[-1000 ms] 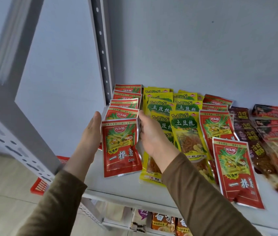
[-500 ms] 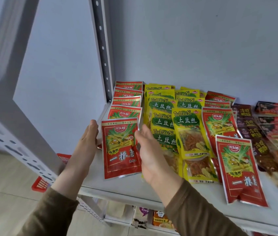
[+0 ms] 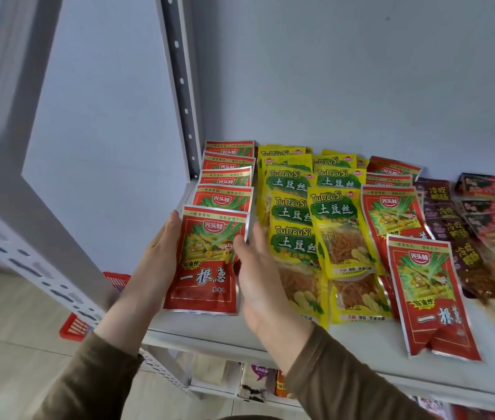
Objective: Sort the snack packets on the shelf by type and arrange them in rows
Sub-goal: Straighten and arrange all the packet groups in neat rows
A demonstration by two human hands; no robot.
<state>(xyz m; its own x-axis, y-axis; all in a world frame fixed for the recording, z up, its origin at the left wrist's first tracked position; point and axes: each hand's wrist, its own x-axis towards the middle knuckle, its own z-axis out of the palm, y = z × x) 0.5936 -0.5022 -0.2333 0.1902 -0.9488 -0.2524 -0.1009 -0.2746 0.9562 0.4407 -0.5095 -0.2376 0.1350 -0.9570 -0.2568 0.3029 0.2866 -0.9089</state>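
At the shelf's (image 3: 270, 336) front left corner we frame a red packet (image 3: 207, 262) — left hand (image 3: 161, 256) flat along its left edge, right hand (image 3: 258, 277) open at its right edge, fingers straight, nothing pinched. Behind it runs a red row (image 3: 225, 180); rightward lie yellow packets (image 3: 294, 213), more red ones (image 3: 431, 295), then brown packets (image 3: 458, 237) — a post (image 3: 179, 86) stands behind.

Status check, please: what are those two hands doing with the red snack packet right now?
Both hands open, flat against front red packet, squaring it on the shelf. Left row stacked behind. Stray red packet at right, unsorted.
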